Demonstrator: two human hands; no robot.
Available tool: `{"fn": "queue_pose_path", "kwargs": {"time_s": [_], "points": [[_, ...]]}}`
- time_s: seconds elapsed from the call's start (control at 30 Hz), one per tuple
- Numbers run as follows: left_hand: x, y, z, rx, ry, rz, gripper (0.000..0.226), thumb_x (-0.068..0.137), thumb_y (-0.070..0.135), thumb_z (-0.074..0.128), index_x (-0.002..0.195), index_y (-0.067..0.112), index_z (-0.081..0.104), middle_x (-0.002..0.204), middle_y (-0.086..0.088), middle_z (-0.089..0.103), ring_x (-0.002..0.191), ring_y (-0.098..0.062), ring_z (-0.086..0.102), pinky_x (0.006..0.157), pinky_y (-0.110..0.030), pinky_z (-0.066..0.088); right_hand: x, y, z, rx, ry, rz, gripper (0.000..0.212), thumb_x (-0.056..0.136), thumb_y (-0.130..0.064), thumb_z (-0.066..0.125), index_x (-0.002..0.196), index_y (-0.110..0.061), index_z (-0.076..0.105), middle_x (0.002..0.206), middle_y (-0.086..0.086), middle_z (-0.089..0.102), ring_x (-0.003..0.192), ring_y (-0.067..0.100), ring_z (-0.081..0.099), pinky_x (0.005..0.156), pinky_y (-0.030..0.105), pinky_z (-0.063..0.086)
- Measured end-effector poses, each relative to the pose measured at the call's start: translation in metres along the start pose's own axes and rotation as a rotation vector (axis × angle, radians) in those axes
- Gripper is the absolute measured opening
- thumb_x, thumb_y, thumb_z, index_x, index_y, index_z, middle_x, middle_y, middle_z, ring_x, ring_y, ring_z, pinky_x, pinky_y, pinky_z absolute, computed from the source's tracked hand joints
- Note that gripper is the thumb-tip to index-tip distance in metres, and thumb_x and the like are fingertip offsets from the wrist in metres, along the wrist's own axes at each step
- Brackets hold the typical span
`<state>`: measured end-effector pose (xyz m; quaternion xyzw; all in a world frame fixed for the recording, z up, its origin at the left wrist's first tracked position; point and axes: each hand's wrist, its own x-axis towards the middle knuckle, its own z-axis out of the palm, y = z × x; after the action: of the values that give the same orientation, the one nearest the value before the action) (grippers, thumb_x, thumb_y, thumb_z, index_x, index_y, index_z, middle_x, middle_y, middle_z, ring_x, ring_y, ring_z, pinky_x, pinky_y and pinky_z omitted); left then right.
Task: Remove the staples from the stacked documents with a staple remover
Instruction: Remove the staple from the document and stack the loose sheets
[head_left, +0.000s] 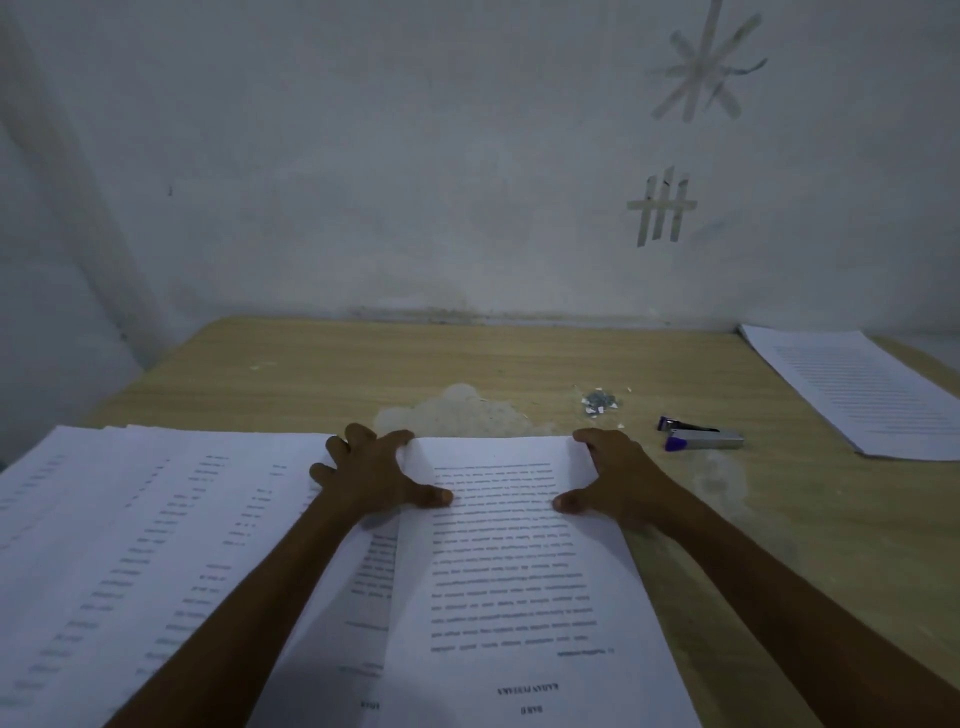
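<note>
A printed document (509, 561) lies in front of me on the wooden table (322, 364), its text upside down to me. My left hand (371, 475) grips its far left corner, thumb on the page. My right hand (610, 478) grips the far right corner the same way. A purple and silver staple remover (698, 435) lies on the table to the right of my right hand, untouched. Behind it sits a small heap of pulled staples (600, 402).
A wide spread of printed sheets (135, 530) covers the table's left side, partly under the document. Another stack of pages (862, 389) lies at the far right edge. A pale worn patch (457, 410) marks the tabletop. The wall (415, 156) stands close behind.
</note>
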<state>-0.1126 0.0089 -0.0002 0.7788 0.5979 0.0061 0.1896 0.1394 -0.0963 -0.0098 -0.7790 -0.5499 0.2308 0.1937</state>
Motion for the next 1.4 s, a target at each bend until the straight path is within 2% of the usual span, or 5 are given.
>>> {"fn": "queue_pose_path", "kwargs": {"time_s": [0.53,0.83,1.1,1.27,1.4], "points": [[-0.003,0.023,0.000,-0.115,0.144,0.135,0.090,0.055,0.042,0.087,0.129,0.035,0.035,0.146,-0.003,0.017,0.137,-0.028,0.009,0.108,-0.047,0.015,0.007,0.009,-0.007,0.515,0.076,0.083,0.101,0.061,0.003,0.085,0.145,-0.010,0.031,0.122,0.009,0.056,0.104,0.023,0.055,0.081,0.034,0.049],[-0.005,0.032,0.011,-0.529,0.265,0.299,0.038,0.076,0.013,0.075,0.100,0.021,0.046,0.102,0.000,0.056,0.101,-0.021,0.053,0.076,-0.029,0.043,0.006,0.018,-0.009,0.829,0.180,0.116,0.062,0.073,0.013,0.072,0.129,0.002,0.050,0.097,0.009,0.064,0.082,0.019,0.063,0.067,0.026,0.052],[-0.010,0.048,0.000,-1.156,0.256,0.329,0.014,0.088,0.008,0.063,0.091,0.016,0.052,0.086,-0.005,0.066,0.070,-0.019,0.067,0.060,-0.031,0.057,0.000,0.024,-0.028,0.909,0.137,0.067,0.091,0.053,-0.040,0.087,0.131,-0.011,0.051,0.120,0.007,0.064,0.099,0.025,0.067,0.084,0.043,0.057],[-0.007,0.065,-0.007,-1.308,0.250,0.322,0.009,0.088,0.014,0.062,0.097,0.017,0.062,0.089,-0.001,0.071,0.075,-0.016,0.070,0.066,-0.031,0.058,-0.011,0.026,-0.041,0.979,0.067,0.000,0.024,0.086,-0.021,0.066,0.108,-0.012,0.067,0.098,0.002,0.074,0.084,0.019,0.072,0.068,0.032,0.056],[-0.004,0.083,-0.009,-1.394,0.180,0.255,0.012,0.091,0.017,0.058,0.096,0.013,0.068,0.094,-0.007,0.072,0.084,-0.025,0.068,0.078,-0.040,0.056,-0.014,0.032,-0.049,1.034,0.179,0.010,0.017,0.090,-0.014,0.062,0.106,-0.014,0.068,0.097,0.003,0.074,0.084,0.022,0.071,0.068,0.034,0.055]]}}
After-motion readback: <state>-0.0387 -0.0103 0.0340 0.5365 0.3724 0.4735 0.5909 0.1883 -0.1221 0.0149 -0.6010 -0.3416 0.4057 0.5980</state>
